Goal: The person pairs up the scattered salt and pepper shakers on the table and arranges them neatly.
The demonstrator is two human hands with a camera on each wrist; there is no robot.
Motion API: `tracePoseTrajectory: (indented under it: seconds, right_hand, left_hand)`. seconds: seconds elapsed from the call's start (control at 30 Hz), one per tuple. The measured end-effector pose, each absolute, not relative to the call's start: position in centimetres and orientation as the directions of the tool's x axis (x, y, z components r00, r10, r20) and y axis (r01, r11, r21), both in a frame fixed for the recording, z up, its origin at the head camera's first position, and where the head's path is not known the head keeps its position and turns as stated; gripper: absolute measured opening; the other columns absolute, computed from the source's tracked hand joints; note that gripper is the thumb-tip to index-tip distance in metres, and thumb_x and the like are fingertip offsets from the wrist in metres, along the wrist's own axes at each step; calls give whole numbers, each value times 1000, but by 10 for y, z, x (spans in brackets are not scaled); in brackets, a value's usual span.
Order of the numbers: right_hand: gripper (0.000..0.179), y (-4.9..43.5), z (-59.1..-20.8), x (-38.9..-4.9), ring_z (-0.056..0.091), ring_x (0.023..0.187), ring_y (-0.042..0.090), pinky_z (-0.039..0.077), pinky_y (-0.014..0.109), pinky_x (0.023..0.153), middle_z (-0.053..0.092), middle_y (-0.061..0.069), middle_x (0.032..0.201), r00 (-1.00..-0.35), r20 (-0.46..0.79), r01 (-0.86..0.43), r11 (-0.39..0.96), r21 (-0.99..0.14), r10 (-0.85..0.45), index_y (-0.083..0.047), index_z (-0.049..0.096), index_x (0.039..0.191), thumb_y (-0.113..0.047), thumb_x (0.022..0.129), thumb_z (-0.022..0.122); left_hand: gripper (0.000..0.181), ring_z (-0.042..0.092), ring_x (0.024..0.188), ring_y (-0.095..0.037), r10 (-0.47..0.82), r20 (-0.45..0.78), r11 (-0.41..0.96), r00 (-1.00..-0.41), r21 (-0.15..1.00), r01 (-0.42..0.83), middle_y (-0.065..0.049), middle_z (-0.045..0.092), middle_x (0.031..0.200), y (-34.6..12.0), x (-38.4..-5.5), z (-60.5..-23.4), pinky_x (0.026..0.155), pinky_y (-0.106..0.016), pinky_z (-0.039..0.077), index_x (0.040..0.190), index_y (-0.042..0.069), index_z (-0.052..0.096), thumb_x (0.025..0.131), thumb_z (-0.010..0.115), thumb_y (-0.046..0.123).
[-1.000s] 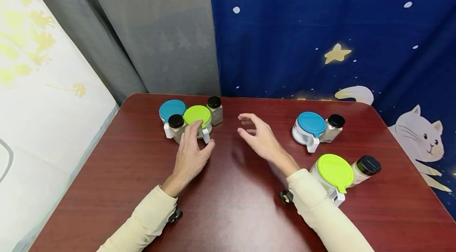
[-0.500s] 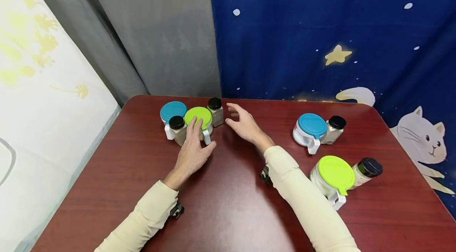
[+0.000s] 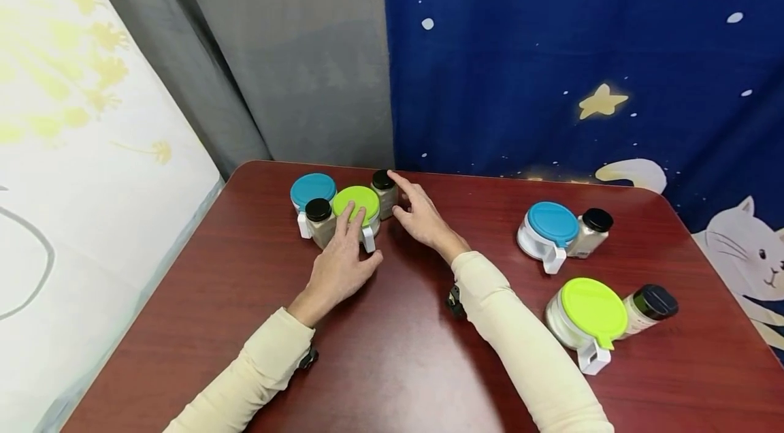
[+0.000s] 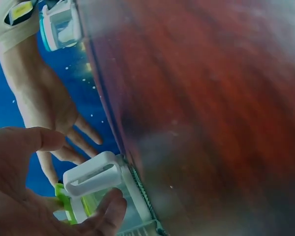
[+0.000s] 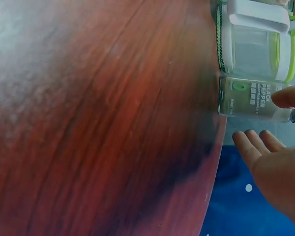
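My left hand [image 3: 343,269] reaches over the jar with the green lid [image 3: 357,201], fingers extended at its lid and beside a small black-capped shaker [image 3: 321,225]. Whether the fingertips touch is hard to tell. In the left wrist view, the jar's white handle [image 4: 96,174] shows by the fingers. My right hand [image 3: 422,218] is beside the black-capped pepper shaker [image 3: 384,198], its index fingertip at the cap. In the right wrist view, the thumb overlaps the shaker [image 5: 248,98], labelled black pepper, while the other fingers [image 5: 258,142] stand apart from it.
A blue-lidded jar [image 3: 312,191] stands at the back left, against this group. On the right are another blue-lidded jar [image 3: 533,239], a black-capped shaker [image 3: 588,235], a large green-lidded jar [image 3: 566,324] and another shaker [image 3: 643,310]. Curtains hang behind the table [image 3: 245,263].
My right hand has moved left and come up to the pepper shaker. The left hand stays near the green-lidded jar, its fingers a little further over the lid. The head view has shifted slightly.
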State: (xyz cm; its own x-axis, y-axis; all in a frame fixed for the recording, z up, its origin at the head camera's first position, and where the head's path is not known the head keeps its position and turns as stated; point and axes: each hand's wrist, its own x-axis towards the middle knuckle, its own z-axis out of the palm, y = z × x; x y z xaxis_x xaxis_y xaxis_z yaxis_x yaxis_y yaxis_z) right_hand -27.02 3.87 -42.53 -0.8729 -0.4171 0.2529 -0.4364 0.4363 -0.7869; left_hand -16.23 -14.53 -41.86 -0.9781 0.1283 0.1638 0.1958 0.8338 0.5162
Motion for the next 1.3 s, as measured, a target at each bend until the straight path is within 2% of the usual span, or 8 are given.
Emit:
tracePoseTrajectory:
  seconds: [0.23,0.43,0.63,0.8,0.93,1.1,1.3]
  right_hand:
    - [57,40,-417,-272,51,128,34,46,49,101,48,14,139,-881,286,-440,430,-788,-377,-17,46,144,-4,94,70]
    - [57,42,-416,-272,50,128,25,45,46,103,51,13,140,-883,272,-433,441,-786,-383,-17,41,137,-8,93,76]
    - [56,43,-416,-270,52,121,26,43,44,99,53,15,130,-875,296,-460,466,-756,-384,-15,39,129,-9,91,79]
    - [56,44,-418,-266,52,121,27,41,42,102,52,16,129,-857,321,-493,459,-739,-403,-12,38,129,-7,90,79]
    - [57,45,-420,-264,51,124,28,40,43,104,52,17,132,-850,322,-500,447,-742,-417,-12,38,129,-6,90,79]
    - [57,47,-422,-262,52,124,30,42,45,102,52,18,133,-839,326,-510,422,-749,-435,-12,38,130,-5,90,78]
    - [58,50,-424,-259,56,117,32,46,45,96,53,21,132,-828,345,-521,381,-764,-441,-12,38,130,-2,89,78]
  left_hand:
    - [80,52,125,-38,158,237,882,-959,403,245,-13,23,162,-140,-158,-417,71,-51,58,156,6,36,89,73,31]
    - [76,49,106,-39,170,349,912,-922,299,281,-16,37,154,-139,-156,-418,77,-45,54,149,6,48,83,80,29]
    - [73,48,102,-38,188,420,929,-888,216,299,-16,45,145,-140,-154,-420,73,-45,51,142,7,55,80,85,30]
    - [66,49,99,-37,181,451,928,-874,216,303,-13,50,136,-143,-154,-419,74,-46,50,135,6,59,81,86,32]
    - [68,48,100,-37,178,454,929,-873,213,301,-13,51,133,-144,-153,-418,74,-47,48,134,4,61,78,87,33]
    - [68,43,113,-41,153,455,918,-877,263,297,-17,49,135,-146,-152,-418,87,-51,47,133,6,63,75,89,32]
    - [66,35,129,-42,143,448,868,-882,371,329,-24,40,145,-150,-154,-421,103,-52,41,130,6,63,74,91,30]
